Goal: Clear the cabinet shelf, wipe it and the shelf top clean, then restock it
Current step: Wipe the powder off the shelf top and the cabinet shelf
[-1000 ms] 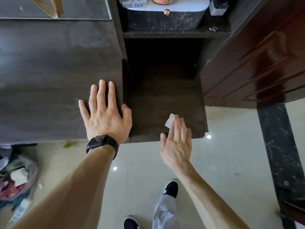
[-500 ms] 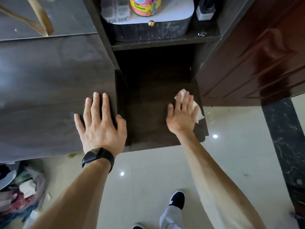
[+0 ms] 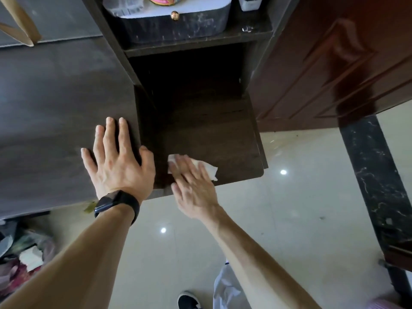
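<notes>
The step in hand is the wiping of the cleared cabinet shelf (image 3: pixel 223 139). The right hand (image 3: pixel 194 188) lies flat, fingers straight, pressing a white paper wipe (image 3: pixel 208 169) onto the shelf board near its front left corner, just inside the front edge. The hand is blurred, so I judge it to be mid-stroke. Part of the wipe shows beyond the fingertips and to their right. Nothing else stands on this board.

The left hand (image 3: pixel 118 161), with a black watch (image 3: pixel 116 202) on its wrist, rests released and spread, palm down, on the dark cabinet top (image 3: pixel 55 108) at its right edge, the thumb at the corner beside the shelf opening. It grasps nothing and looks to be bracing the person.

On the upper shelf (image 3: pixel 200 41) sits a dark storage box (image 3: pixel 178 25) with a pale lid and a brass knob, with other small containers on and beside it, cut off by the frame. A red-brown wooden door (image 3: pixel 334 74) stands to the right. A heap of bags and packets (image 3: pixel 24 259) lies on the tiled floor at the lower left; these may be the goods for restocking, though I cannot tell.

Clearing looks done. The back of the board is in deep shade. The next move probably calls for even, flat pressure carried toward the back and right corners, then the cabinet top, before anything is put back.
</notes>
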Available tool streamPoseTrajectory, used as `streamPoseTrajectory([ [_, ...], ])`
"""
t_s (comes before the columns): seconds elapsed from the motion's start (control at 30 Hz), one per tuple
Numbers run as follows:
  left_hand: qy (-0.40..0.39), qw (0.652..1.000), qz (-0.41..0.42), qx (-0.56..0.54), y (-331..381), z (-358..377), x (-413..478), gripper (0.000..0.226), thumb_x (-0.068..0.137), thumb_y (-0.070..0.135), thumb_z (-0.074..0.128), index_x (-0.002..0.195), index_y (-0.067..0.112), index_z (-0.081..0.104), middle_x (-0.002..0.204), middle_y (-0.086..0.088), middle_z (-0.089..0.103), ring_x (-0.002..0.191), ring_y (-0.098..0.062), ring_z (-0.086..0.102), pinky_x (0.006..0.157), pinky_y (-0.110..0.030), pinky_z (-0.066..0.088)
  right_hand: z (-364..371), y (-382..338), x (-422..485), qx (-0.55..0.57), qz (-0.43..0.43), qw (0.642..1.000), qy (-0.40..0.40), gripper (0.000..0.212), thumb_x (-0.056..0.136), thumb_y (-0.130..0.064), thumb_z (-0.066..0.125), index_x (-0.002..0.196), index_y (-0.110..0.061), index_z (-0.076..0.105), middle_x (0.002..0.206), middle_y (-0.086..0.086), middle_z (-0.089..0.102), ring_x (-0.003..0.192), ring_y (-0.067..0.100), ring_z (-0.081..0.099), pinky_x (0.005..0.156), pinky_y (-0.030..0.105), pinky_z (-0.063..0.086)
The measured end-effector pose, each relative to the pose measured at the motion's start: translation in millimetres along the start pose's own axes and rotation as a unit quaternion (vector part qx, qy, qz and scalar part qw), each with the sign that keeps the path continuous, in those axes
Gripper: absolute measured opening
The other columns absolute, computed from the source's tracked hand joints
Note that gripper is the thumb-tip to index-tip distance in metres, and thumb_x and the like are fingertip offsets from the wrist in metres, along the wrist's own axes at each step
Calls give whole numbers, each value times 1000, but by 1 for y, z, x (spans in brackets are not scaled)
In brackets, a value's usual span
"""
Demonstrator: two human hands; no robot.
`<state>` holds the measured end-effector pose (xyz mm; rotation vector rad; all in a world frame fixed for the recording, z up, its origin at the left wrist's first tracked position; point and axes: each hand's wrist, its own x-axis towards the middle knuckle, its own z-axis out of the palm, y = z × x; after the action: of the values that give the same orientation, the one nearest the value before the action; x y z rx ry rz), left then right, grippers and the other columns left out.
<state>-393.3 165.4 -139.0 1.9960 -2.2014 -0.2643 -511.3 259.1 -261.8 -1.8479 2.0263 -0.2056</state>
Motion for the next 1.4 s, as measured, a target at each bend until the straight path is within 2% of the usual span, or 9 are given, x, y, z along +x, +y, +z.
streamPoseTrajectory([
  [0.17,-12,1000,-4,2,1,-2,0,65,96,38,39,156,24,18,165,1,12,151,-20,3,121,-55,2,-28,98,-41,4,254,967,37,63,98,-45,8,157,-25,-3,165,-2,-7,152,16,-9,122,48,9],
  [0.27,-17,1000,-3,2,0,-3,0,66,96,38,38,156,24,17,165,1,11,152,-20,2,121,-55,2,-38,108,-30,25,293,955,36,66,98,-48,7,157,-20,-5,165,-2,-7,152,14,-8,123,48,8],
  [0.5,-13,1000,0,6,0,-2,1,68,92,43,32,156,23,18,164,1,12,151,-20,3,121,-55,3,-60,129,41,26,267,963,28,66,101,-48,13,156,-19,-8,165,-3,-12,151,13,-12,123,48,5],
  [0.63,-22,1000,-8,2,1,-4,0,67,94,39,37,156,23,17,165,0,11,151,-20,3,120,-56,3,-46,102,-39,18,282,958,49,67,100,-50,18,157,-21,-2,166,-3,-1,152,12,-5,122,47,15],
  [0.73,-26,1000,-15,-1,2,-6,1,67,95,36,42,156,23,18,165,0,11,151,-20,3,120,-56,3,-43,94,-74,21,292,956,6,66,101,-51,15,156,-23,-7,165,-6,-7,151,10,-11,123,47,10],
  [1.03,-19,1000,-7,10,0,-2,2,69,91,44,31,156,24,17,165,2,10,152,-19,3,121,-54,4,-66,136,59,20,261,965,21,68,101,-52,16,156,-20,-8,165,-4,-11,151,13,-14,123,49,3],
  [1.17,-19,1000,-8,4,0,-3,1,70,91,43,32,156,23,18,165,1,12,151,-20,4,120,-56,5,-52,122,-22,5,252,967,28,67,102,-51,22,157,-23,-5,166,-5,-5,152,12,-7,123,48,11],
  [1.23,-19,1000,-6,4,1,-4,2,70,90,43,32,156,23,19,164,0,13,151,-21,5,120,-56,6,-47,115,-60,12,262,965,4,67,101,-53,17,156,-26,-9,166,-6,-6,151,11,-9,123,49,11],
  [1.4,-23,1000,-5,5,2,-5,2,70,91,44,31,156,23,17,165,0,12,152,-21,4,121,-56,4,-52,121,-31,-15,255,967,9,71,96,-58,5,155,-23,-12,165,-3,-9,151,14,-10,123,49,7],
])
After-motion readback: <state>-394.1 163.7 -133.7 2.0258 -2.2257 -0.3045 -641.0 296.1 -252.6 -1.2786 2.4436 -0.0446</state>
